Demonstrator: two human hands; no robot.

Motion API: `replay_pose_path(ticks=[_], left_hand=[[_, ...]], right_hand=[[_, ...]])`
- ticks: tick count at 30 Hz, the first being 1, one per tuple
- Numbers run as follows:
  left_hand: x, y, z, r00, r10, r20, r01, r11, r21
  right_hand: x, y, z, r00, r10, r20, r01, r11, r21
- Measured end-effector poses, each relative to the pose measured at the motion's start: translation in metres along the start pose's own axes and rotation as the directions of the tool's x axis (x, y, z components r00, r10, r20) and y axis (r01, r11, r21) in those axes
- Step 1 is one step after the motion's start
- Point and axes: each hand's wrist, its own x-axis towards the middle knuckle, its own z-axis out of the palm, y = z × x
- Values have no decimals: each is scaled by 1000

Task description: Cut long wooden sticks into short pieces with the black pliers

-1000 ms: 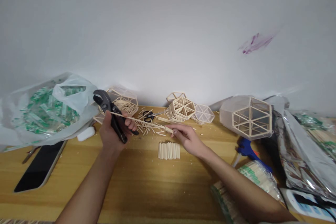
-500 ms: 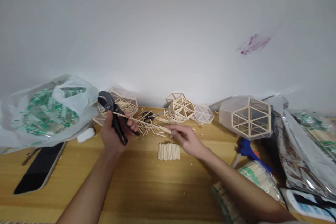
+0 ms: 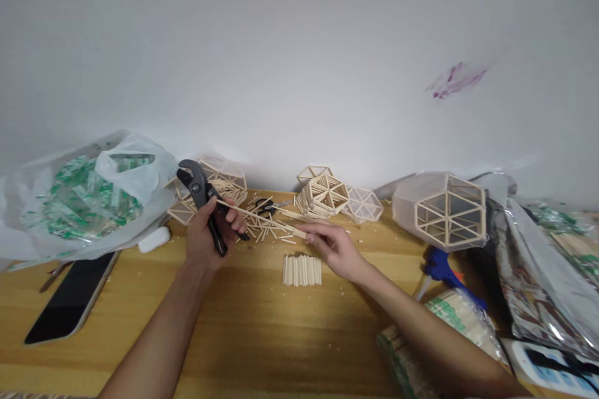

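Our left hand (image 3: 206, 234) is closed around a black cutter (image 3: 198, 190), whose curved head points up and away from us and whose handles stand a little apart, with the fingers wrapped about them. The same hand steadies one end of a long thin stick (image 3: 262, 218) near the thumb, and the stick slants down towards our right hand (image 3: 334, 249). That right hand is narrowed to a pinch, its thumb and fingertips holding a short piece (image 3: 300, 234) of pale wood at the stick's lower end; we cannot tell whether the two touch. Just below, on the wooden table (image 3: 262, 336), we have short sticks laid side by side in a neat row (image 3: 302, 270). Behind our hands lie scattered offcuts (image 3: 262, 230) and a pair of scissors (image 3: 266, 206), and to the right of these a stack of six-sided frames (image 3: 325, 194) beside a pale panel (image 3: 362, 204). Farther right we see a larger covered frame (image 3: 449, 212), with a blue glue gun (image 3: 437, 265) just in front of it. On our left are a plastic bag (image 3: 154, 177) and a dark phone (image 3: 70, 302).
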Motion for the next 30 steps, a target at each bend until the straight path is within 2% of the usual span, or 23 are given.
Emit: replay_pose_path(ticks=[6, 16, 21, 25, 30], left_hand=[[-2, -11, 3, 997, -69, 21, 69, 997, 19], [-1, -10, 4, 999, -38, 18, 38, 999, 37], [-2, 0, 6, 989, 138, -55, -133, 986, 97], [-3, 4, 5, 947, 313, -71, -277, 909, 311], [-6, -1, 4, 930, 367, -19, -310, 810, 498]], right_hand=[[-1, 1, 2, 1000, 21, 4, -21, 999, 27], [-1, 0, 2, 999, 41, 9, -41, 998, 40], [0, 1, -1, 991, 131, 28, -132, 990, 49], [0, -1, 0, 986, 162, 32, -163, 985, 63], [-1, -2, 2, 983, 176, 45, -179, 982, 59]])
